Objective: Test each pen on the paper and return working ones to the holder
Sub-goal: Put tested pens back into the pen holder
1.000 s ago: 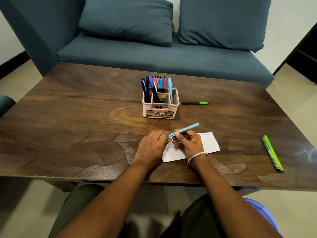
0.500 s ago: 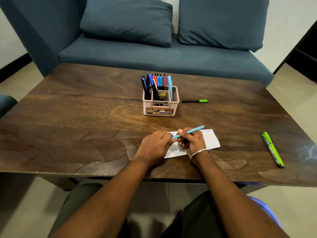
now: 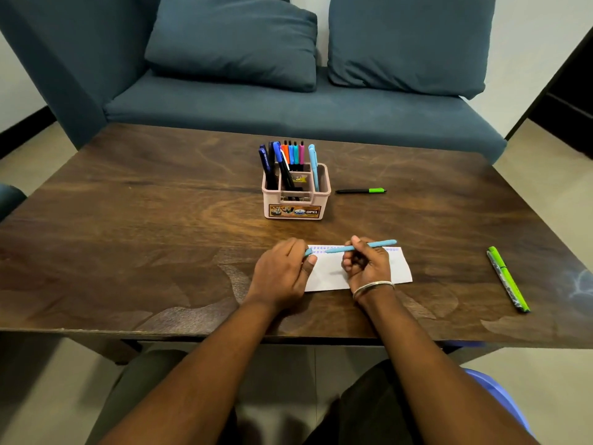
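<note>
On the wooden table (image 3: pixel 160 236), near edge: one white paper slip (image 3: pixel 327 274) under both hands. Right hand (image 3: pixel 369 268) fingers curled round one light-blue pen (image 3: pixel 378 245), lying nearly flat over the slip. Left hand (image 3: pixel 282 274) pinches a small light-blue piece, likely the cap (image 3: pixel 308 252), at the pen's left tip. One pink pen holder (image 3: pixel 296 200) behind, about nine pens standing in it. One black-green pen (image 3: pixel 361 190) right of holder. Two green pens (image 3: pixel 508 279) far right, side by side.
</note>
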